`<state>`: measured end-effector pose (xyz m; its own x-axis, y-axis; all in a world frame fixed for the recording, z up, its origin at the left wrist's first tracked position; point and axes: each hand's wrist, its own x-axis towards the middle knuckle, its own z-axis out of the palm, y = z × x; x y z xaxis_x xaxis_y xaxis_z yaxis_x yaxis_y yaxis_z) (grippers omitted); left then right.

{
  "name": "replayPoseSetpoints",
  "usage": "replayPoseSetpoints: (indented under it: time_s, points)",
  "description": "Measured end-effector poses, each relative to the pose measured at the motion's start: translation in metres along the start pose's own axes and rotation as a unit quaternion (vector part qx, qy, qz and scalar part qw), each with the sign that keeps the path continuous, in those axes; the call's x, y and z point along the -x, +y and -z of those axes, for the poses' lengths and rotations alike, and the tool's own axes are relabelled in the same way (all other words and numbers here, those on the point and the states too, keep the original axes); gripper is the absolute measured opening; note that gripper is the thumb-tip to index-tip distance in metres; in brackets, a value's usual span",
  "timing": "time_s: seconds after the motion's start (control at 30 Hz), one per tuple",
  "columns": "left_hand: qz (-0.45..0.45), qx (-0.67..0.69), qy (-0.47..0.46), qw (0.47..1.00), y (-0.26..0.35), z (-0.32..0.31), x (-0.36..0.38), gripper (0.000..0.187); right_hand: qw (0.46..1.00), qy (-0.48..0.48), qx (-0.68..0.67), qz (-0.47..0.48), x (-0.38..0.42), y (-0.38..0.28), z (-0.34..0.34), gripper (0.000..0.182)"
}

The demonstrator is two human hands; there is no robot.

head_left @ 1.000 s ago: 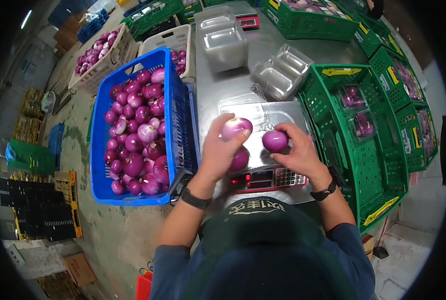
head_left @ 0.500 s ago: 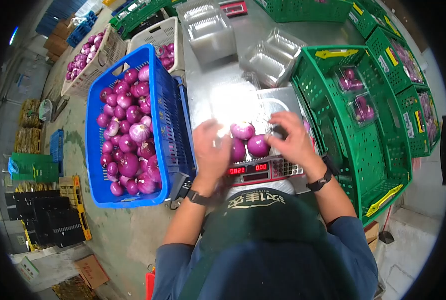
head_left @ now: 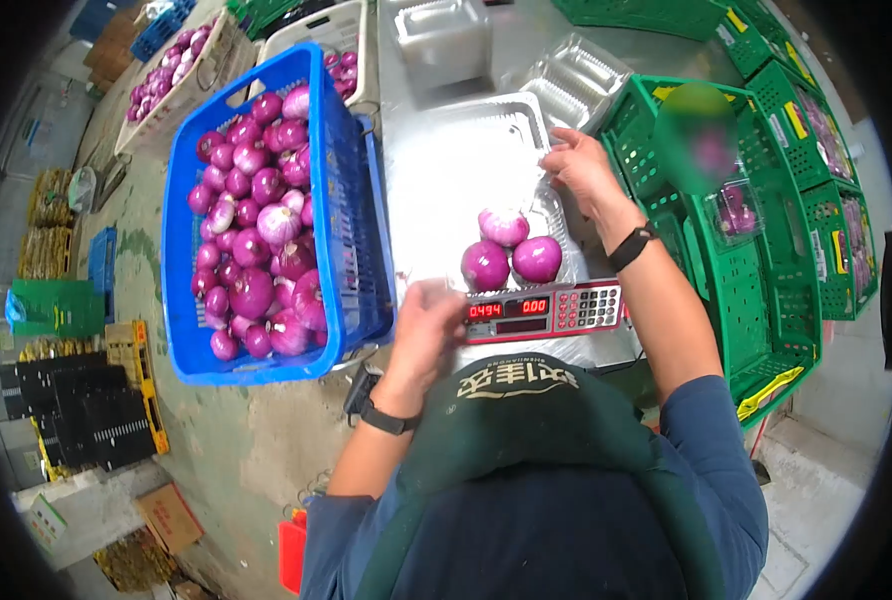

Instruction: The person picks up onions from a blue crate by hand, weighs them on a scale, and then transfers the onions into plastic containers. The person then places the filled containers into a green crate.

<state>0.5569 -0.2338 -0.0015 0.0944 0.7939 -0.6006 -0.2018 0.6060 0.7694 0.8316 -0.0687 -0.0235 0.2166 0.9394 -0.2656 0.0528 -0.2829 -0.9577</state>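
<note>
My right hand point(head_left: 584, 172) reaches forward with the arm nearly straight, palm turned inward, fingers and thumb bent toward each other at the right edge of the clear tray point(head_left: 565, 245). Glare there is strong, and I cannot tell whether they are clamped on the rim. My left hand point(head_left: 426, 332) hangs lower and closer to my body, elbow bent, fingers loosely curled at the left end of the scale point(head_left: 546, 312); it is blurred, so whether its fingers touch anything I cannot tell.

Three purple onions point(head_left: 537, 260) sit together at the tray's near edge, two side by side and one behind them, all between my hands. The tray lies on the scale, just behind its front panel, where the red figures read 0.494 and 0.00.

The blue crate point(head_left: 354, 225), filled with more onions, stands along the left edge of the steel table point(head_left: 519, 40). Stacked clear trays point(head_left: 444, 45) stand toward the far edge, and the green crate point(head_left: 756, 330) lines the right side.
</note>
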Motion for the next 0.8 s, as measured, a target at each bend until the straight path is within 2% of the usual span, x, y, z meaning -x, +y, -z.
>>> replayPoseSetpoints:
  time_s: [0.07,0.1,0.17,0.2,0.23,0.27,0.33,0.4,0.47,0.5,0.6,0.63,0.73,0.77,0.8]
  points:
    - [0.006,0.057,-0.049,0.997,-0.012,0.002,-0.001,0.046,0.991,-0.069,0.094,0.062,0.014,-0.007,0.015,0.073]
    - [0.000,0.080,-0.054,0.995,-0.011,0.003,0.001,0.043,0.962,-0.066,0.178,0.196,0.032,-0.002,0.024,0.075]
    - [-0.009,0.112,-0.080,0.990,-0.008,0.009,0.001,0.035,0.869,-0.080,0.320,0.369,0.080,0.002,0.046,0.078]
    - [-0.016,0.131,-0.097,0.986,-0.011,0.015,0.000,0.028,0.824,-0.103,0.374,0.412,0.104,0.003,0.056,0.079]
    - [-0.028,0.125,-0.110,0.986,-0.013,0.018,-0.004,0.023,0.865,-0.142,0.353,0.327,0.129,0.005,0.061,0.078]
    - [-0.019,0.122,-0.069,0.990,-0.007,0.010,-0.002,0.014,0.905,-0.163,0.313,0.238,0.142,0.007,0.060,0.076]
    - [-0.028,0.091,-0.053,0.994,-0.016,0.011,-0.016,0.009,0.962,-0.164,0.213,0.055,0.157,0.009,0.056,0.070]
    - [-0.044,0.053,-0.046,0.997,-0.018,0.008,-0.019,0.009,0.981,-0.137,0.133,-0.026,0.158,0.021,0.052,0.063]
    - [-0.075,0.029,-0.048,0.996,-0.016,0.006,-0.018,0.010,0.990,-0.100,0.102,-0.012,0.156,0.043,0.048,0.057]
    - [-0.097,0.024,-0.056,0.993,-0.014,0.006,-0.014,0.011,0.992,-0.090,0.082,-0.022,0.165,0.028,0.049,0.049]
    - [-0.155,0.001,-0.072,0.985,0.011,-0.014,0.013,0.014,0.994,-0.062,-0.011,0.094,0.170,0.034,0.057,0.046]
    - [-0.179,-0.005,-0.088,0.980,0.019,-0.021,0.021,0.014,0.993,-0.080,-0.027,0.087,0.175,0.019,0.065,0.049]
    - [-0.245,-0.034,-0.143,0.958,0.039,-0.038,0.033,0.017,0.977,-0.022,-0.129,0.168,0.193,-0.035,0.070,0.052]
    - [-0.260,-0.062,-0.153,0.951,0.044,-0.045,0.034,0.018,0.964,0.013,-0.130,0.229,0.184,-0.033,0.065,0.055]
    - [-0.276,-0.089,-0.164,0.943,0.048,-0.051,0.035,0.018,0.955,0.061,-0.191,0.219,0.180,-0.036,0.058,0.060]
